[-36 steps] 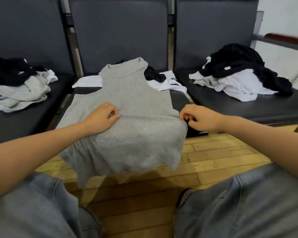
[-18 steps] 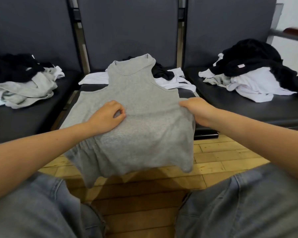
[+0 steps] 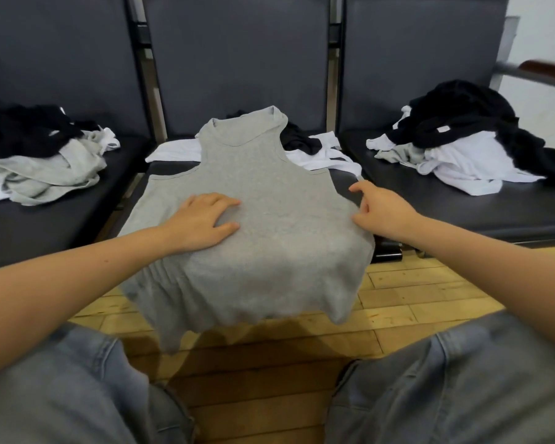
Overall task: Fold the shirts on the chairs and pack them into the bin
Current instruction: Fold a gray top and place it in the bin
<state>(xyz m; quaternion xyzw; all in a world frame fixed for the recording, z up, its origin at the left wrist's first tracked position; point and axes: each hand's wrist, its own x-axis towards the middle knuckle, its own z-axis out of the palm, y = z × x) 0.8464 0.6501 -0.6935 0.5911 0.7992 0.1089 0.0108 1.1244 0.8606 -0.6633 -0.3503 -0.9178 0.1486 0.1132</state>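
While the left hand point(image 3: 205, 224) presses flat and the right hand point(image 3: 378, 209) rests loose-fingered on an unfolded vest point(image 3: 253, 225), three heaps point(image 3: 462, 152) wait, no bin seen.

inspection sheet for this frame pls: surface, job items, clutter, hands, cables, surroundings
Surface: middle chair seat, dark padded.
Job's things: grey tank top spread flat on it, hem hanging over the front edge; no bin in view.
Clutter: unfolded shirt piles on the left chair and right chair; white and black shirts behind the tank top.
Hands: left hand flat on the tank top; right hand at its right edge, fingers loose, no grip.
Cables: nothing seen.
Surroundings: wooden floor, white wall.
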